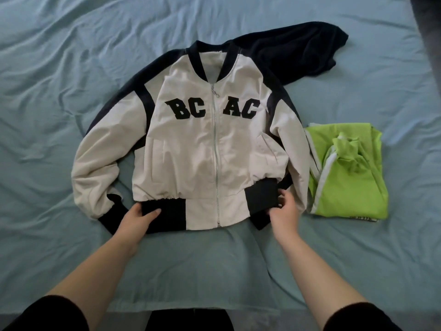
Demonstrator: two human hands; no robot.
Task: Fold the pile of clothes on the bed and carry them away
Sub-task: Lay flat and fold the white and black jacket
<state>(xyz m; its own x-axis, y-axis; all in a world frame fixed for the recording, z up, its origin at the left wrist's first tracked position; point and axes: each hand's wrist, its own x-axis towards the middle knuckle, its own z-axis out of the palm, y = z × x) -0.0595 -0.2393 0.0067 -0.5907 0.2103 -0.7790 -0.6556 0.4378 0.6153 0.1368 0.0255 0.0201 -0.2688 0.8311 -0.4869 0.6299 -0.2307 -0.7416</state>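
My two bare forearms reach forward from black sleeves [55, 314] at the bottom edge, out over a bed [59, 91] covered in a wrinkled pale blue sheet.

My left hand [140, 217] grips the near left corner of a jacket [191, 144]. The thumb lies on top of the dark hem band [171, 216] and the fingers are tucked out of sight under it. My right hand [285, 207] pinches the near right corner of the same band, fingers curled over the dark fabric. The jacket lies just beyond both hands, between them and the far side of the bed.

The jacket is spread flat, front up, collar pointing away from me. Its body is cream with navy shoulder panels, a navy ribbed collar and navy cuffs. A silver zipper [216, 149] runs up the middle and is closed almost to the neck. Bold dark letters read "BC" on the left of the zipper and "AC" on the right. Both arms of the jacket curve down along its sides. The left one lies wide on the sheet. The right one lies close against the body.

Just beside the jacket's right arm sits a folded bright green garment [346, 182] with pale trim along its edges.

Farthest away, a dark garment [298, 48] lies crumpled on the sheet, partly under the jacket's right shoulder.
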